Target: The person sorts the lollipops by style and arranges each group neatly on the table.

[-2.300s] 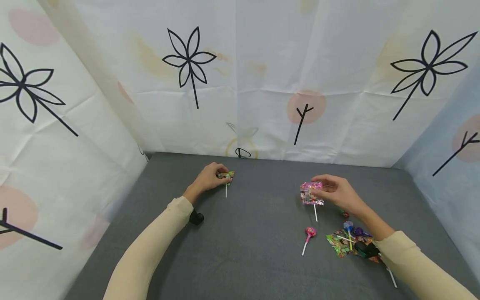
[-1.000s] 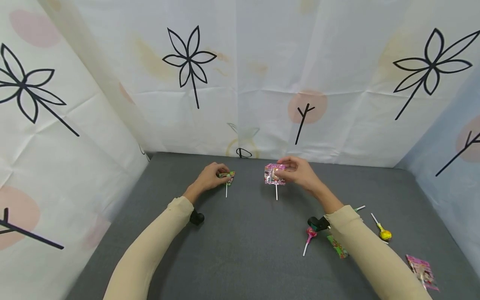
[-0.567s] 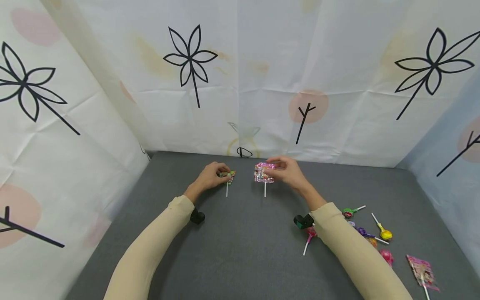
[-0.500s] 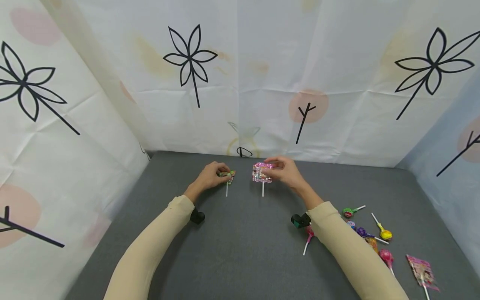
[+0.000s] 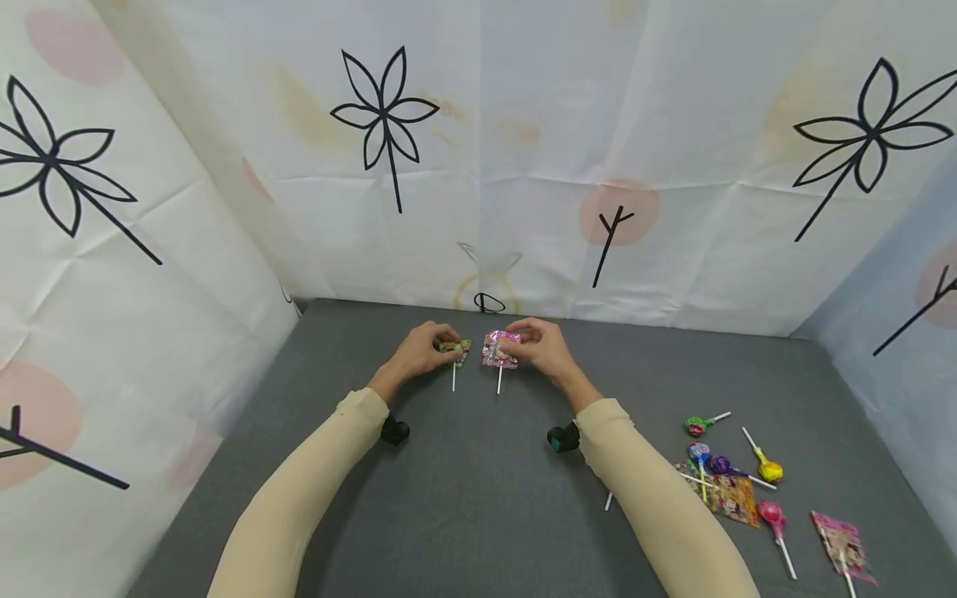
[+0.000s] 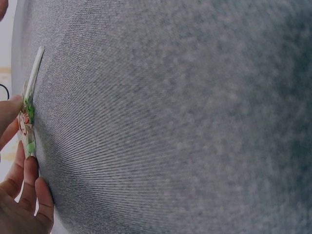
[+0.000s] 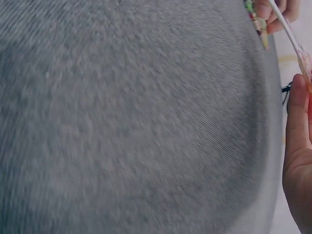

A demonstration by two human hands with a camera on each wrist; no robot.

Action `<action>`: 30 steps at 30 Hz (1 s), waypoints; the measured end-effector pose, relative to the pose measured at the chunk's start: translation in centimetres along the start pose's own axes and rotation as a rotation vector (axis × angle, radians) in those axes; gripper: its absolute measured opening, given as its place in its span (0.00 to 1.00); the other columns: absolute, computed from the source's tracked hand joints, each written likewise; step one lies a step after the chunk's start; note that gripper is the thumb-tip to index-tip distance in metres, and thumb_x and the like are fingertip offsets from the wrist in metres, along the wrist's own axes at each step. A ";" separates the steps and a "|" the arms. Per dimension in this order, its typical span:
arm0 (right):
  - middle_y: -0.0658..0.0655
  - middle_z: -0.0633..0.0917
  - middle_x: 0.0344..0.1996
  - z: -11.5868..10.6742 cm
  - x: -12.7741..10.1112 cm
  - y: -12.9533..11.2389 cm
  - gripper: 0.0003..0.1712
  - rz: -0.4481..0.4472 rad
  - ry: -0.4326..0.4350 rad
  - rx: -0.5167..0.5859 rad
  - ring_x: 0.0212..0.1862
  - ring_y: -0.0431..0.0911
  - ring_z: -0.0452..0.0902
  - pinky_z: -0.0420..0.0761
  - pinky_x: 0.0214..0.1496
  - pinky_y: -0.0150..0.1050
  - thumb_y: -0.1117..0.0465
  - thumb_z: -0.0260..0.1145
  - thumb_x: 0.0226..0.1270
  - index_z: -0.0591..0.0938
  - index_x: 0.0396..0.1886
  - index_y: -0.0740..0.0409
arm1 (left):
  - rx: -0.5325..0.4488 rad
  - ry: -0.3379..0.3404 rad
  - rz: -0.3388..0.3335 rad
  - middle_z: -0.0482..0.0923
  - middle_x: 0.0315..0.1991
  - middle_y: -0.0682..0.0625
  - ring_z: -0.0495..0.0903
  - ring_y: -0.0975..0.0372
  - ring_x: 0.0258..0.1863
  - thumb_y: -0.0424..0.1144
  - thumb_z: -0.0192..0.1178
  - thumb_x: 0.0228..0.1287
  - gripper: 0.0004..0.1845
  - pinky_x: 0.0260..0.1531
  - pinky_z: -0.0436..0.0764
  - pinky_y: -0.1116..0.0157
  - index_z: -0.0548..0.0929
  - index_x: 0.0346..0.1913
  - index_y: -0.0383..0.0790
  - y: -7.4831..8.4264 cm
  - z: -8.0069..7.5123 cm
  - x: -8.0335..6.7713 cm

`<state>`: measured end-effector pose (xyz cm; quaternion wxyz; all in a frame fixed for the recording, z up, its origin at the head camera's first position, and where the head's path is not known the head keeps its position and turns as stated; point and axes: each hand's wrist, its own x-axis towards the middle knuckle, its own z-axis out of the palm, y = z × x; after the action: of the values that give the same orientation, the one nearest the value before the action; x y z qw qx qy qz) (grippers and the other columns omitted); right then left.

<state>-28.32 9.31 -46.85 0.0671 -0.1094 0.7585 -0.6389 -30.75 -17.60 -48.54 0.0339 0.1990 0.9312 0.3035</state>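
Near the back edge of the grey table, my left hand (image 5: 420, 351) pinches a green-wrapped lollipop (image 5: 464, 349), its white stick pointing toward me. In the left wrist view, thumb and fingers grip the wrapper of that green lollipop (image 6: 30, 114) close over the cloth. Just to its right, my right hand (image 5: 544, 349) holds a lollipop in a flat pink wrapper (image 5: 493, 349), stick also toward me. A narrow gap separates the two wrappers. The right wrist view shows the pink lollipop's stick (image 7: 287, 27) and my right thumb at its wrapper, partly cut off by the frame.
On the right lie a green lollipop (image 5: 696, 426), a yellow one (image 5: 770, 471), a blue one (image 5: 699, 453), a purple one (image 5: 720, 465), an orange packet (image 5: 736, 501), a pink lollipop (image 5: 771, 513) and a pink packet (image 5: 841, 541). My right sleeve (image 5: 658, 507) covers most of another lollipop. Fabric walls enclose the table.
My right hand has carried the pink-wrapped lollipop leftward from the right side to beside the green one. My left hand stays in place. Sweets under the right arm have come into view.
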 end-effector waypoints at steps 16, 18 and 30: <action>0.63 0.85 0.35 2.7 1.7 1.6 0.19 0.018 0.058 -0.106 0.33 0.49 0.82 0.83 0.37 0.41 0.66 0.77 0.62 0.84 0.52 0.67 | -0.006 -0.012 -0.024 0.80 0.51 0.45 0.78 0.51 0.48 0.43 0.69 0.68 0.13 0.50 0.77 0.51 0.86 0.52 0.43 -0.1 0.0 0.4; 0.62 0.85 0.35 2.8 1.8 1.5 0.20 0.016 0.068 -0.178 0.34 0.49 0.81 0.79 0.35 0.39 0.65 0.78 0.61 0.85 0.51 0.67 | -0.002 -0.011 -0.013 0.81 0.50 0.45 0.78 0.51 0.48 0.44 0.70 0.68 0.14 0.50 0.77 0.51 0.86 0.52 0.43 -0.2 0.0 0.5; 0.60 0.86 0.46 3.6 1.8 1.3 0.20 -0.049 0.056 -0.370 0.47 0.53 0.82 0.81 0.48 0.49 0.62 0.78 0.62 0.85 0.51 0.65 | 0.006 -0.021 0.003 0.80 0.50 0.45 0.78 0.51 0.48 0.45 0.69 0.68 0.14 0.49 0.78 0.50 0.86 0.52 0.43 -0.5 0.1 0.6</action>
<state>-29.26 5.60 -48.66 0.0088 -0.1205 0.8619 -0.4926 -31.47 -17.67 -48.83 0.0428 0.2034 0.9314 0.2987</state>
